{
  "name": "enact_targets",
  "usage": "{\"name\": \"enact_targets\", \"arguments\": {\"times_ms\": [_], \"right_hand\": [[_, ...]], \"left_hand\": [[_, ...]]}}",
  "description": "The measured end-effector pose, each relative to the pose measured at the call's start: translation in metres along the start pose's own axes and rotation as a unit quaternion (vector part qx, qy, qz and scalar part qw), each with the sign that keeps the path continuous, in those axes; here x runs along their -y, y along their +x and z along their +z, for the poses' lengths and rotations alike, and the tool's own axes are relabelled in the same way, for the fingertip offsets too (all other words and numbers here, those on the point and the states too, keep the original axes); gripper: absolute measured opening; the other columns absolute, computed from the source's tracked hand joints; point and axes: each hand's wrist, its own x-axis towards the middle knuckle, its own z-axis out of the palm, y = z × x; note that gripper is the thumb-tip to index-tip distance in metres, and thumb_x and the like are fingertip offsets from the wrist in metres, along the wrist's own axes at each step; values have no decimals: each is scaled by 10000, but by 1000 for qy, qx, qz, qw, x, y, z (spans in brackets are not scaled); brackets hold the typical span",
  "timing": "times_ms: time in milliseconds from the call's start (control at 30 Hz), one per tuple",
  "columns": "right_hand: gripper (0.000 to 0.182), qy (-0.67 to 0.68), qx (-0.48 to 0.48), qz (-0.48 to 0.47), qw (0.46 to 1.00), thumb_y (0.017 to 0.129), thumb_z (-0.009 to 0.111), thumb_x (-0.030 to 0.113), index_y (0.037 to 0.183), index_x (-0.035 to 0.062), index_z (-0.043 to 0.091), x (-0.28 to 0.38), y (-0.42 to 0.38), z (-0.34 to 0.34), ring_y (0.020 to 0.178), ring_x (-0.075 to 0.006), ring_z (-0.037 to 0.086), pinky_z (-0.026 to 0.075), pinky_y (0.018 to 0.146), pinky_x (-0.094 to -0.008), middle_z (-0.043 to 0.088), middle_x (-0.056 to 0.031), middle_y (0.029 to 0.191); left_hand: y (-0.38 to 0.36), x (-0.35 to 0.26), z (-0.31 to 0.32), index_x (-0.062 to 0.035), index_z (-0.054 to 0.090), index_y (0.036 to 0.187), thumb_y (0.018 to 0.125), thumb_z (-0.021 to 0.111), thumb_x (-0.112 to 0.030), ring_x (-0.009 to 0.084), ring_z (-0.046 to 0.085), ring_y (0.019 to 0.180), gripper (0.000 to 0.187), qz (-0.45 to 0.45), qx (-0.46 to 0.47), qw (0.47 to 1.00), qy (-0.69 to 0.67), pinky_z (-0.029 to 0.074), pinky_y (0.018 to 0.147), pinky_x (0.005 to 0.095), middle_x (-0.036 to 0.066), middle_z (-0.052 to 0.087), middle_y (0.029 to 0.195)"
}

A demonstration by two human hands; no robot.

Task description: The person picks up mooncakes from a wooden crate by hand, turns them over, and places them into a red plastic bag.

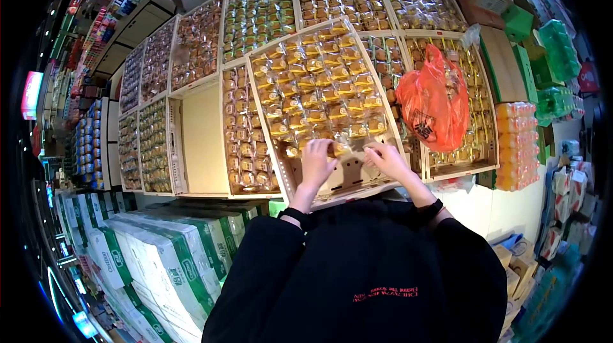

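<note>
Pinching a small yellow-and-clear plastic-wrapped packet (341,150), the left hand (318,160) holds it above the bare end of a pale wooden tray (365,174), probably lightly to spare the wrapper; whether the right hand's (388,160) curled fingers hold anything, I cannot tell.

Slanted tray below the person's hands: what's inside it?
Rows of yellow-wrapped packets fill most of the slanted tray; bare floor shows at the near end. The left hand and right hand hide whatever lies directly behind them.
</note>
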Motion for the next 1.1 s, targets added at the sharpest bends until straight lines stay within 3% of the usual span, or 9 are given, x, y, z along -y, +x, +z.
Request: {"name": "enact_targets", "arguments": {"times_ms": [100, 300, 400, 433, 533, 733, 767, 867, 1100], "right_hand": [[283, 49, -39, 43, 997, 910, 493, 196, 1075, -27, 552, -15, -14, -21, 684, -131, 631, 502, 600, -247, 650, -106, 797], [225, 124, -133, 110, 977, 906, 505, 197, 984, -5, 567, -64, -54, -82, 628, -78, 576, 434, 512, -206, 605, -42, 759], [188, -13, -277, 7, 961, 869, 545, 148, 964, -1, 606, -83, -61, -119, 744, -96, 539, 447, 653, -224, 600, -25, 805], [174, 100, -332, -1, 938, 866, 536, 125, 961, -3, 607, -128, -57, -140, 800, -105, 541, 443, 720, -241, 610, -45, 846], [155, -27, -414, -44, 909, 823, 499, 33, 936, -25, 586, -154, -32, -191, 801, -134, 553, 447, 757, -264, 598, -60, 831], [191, -77, -299, 41, 950, 792, 521, 117, 818, -62, 583, -274, 44, -211, 774, -271, 579, 457, 733, -335, 612, -141, 806], [273, -244, -328, 87, 908, 758, 580, 156, 922, -61, 556, -283, 50, -202, 841, -353, 564, 450, 741, -382, 575, -221, 961], [547, -219, -354, 182, 891, 725, 645, 134, 1187, -26, 400, -238, 42, -177, 999, -435, 472, 417, 829, -433, 342, -286, 1241], [224, -284, -378, 169, 865, 730, 586, 41, 938, -26, 536, -192, 39, -167, 969, -431, 472, 393, 849, -440, 448, -269, 1119]], "left_hand": [[7, 25, 12, -114, 544, 1017, 595, 741, -153, 270, 486, 975, 467, -39, -7, 998, 50, 395, 848, 399, 47, 559, 1000], [20, 61, 43, -76, 535, 1042, 679, 617, -76, 339, 545, 874, 373, -85, 51, 995, 27, 451, 741, 425, 125, 551, 971], [15, 84, 65, -43, 538, 964, 669, 575, -29, 388, 543, 812, 298, -64, 47, 997, 25, 454, 703, 448, 187, 544, 889], [15, 81, 66, -38, 542, 943, 662, 582, -30, 391, 540, 802, 284, -70, 26, 997, 14, 452, 701, 456, 185, 544, 880], [16, 61, 45, -79, 452, 1104, 676, 562, -34, 364, 576, 792, 444, -103, 85, 990, 51, 483, 687, 448, 169, 476, 1111], [21, 50, 35, -82, 460, 1078, 699, 531, -42, 341, 570, 828, 388, -96, 49, 992, 64, 476, 677, 451, 133, 507, 1006], [22, 47, 35, -82, 460, 1075, 700, 525, -40, 339, 568, 836, 383, -117, 60, 988, 77, 474, 677, 455, 131, 507, 997], [22, 44, 38, -81, 459, 1077, 701, 519, -39, 340, 567, 838, 383, -134, 56, 986, 79, 472, 682, 459, 131, 506, 990], [19, 42, 26, -115, 410, 1228, 730, 603, -183, 309, 539, 999, 538, -146, 106, 981, 68, 479, 778, 403, 100, 479, 1165]]}}
